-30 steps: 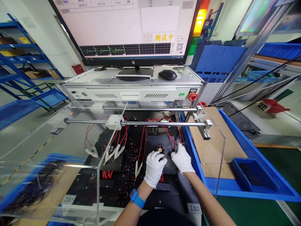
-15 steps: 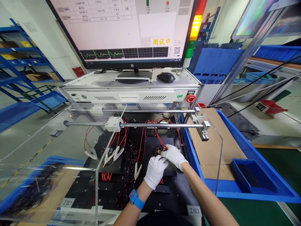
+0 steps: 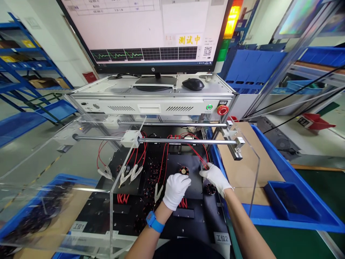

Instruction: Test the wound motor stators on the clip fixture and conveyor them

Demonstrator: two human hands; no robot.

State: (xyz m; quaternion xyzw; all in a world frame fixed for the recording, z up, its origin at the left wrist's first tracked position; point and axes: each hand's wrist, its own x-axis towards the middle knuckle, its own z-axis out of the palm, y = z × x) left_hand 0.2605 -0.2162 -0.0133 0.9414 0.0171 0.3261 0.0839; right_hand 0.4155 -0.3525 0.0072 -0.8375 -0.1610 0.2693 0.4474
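A small round motor stator (image 3: 184,171), with dark windings and a pale centre, rests on the black test plate (image 3: 172,161). At its near edge my left hand (image 3: 175,191), in a white glove, has its fingers curled closed; whatever they pinch is hidden. Farther right, my white-gloved right hand (image 3: 216,178) is closed around the ends of the red test leads (image 3: 198,155), whose clips the fingers cover. Another stator (image 3: 210,189) lies just below that hand. Left of my left hand, a white alligator clip (image 3: 158,193) hangs on red wires.
A clear acrylic cover (image 3: 111,201) and steel rails (image 3: 183,141) surround the left station, where white clips (image 3: 134,174) sit. More stators (image 3: 148,193) lie in the middle strip. A blue tray (image 3: 245,208) with cardboard stands at right; a monitor (image 3: 151,36) is behind.
My right hand has moved right, away from the stator, drawing the red leads with it. The stator on the plate is now uncovered. My left hand stays close to it.
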